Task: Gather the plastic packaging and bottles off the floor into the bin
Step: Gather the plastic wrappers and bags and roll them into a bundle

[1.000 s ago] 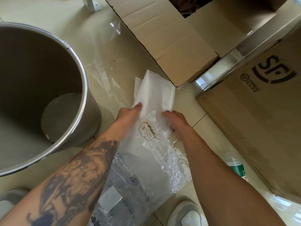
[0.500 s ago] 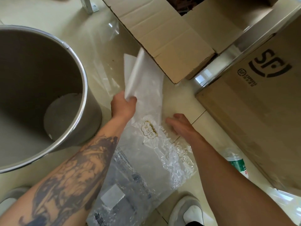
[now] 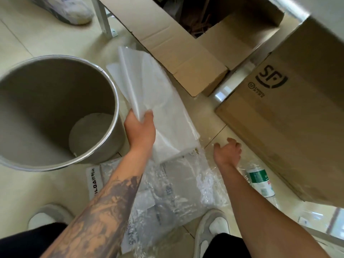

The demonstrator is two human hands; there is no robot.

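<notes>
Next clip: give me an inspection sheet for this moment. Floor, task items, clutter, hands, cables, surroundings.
Surface: glossy beige tiled floor, reflecting window light.
Job's things: empty metal bin at left; white frosted plastic sheets lifted beside its rim; clear crinkled plastic bags on the floor between the feet; green-labelled plastic bottle lying by the SF box.
Clutter: open cardboard box; closed SF Express box.
Hands: left hand pinches the sheets; right hand open, empty, above the bags.
Cables: nothing seen.
Surroundings: metal furniture leg; another person's shoe at top left.
</notes>
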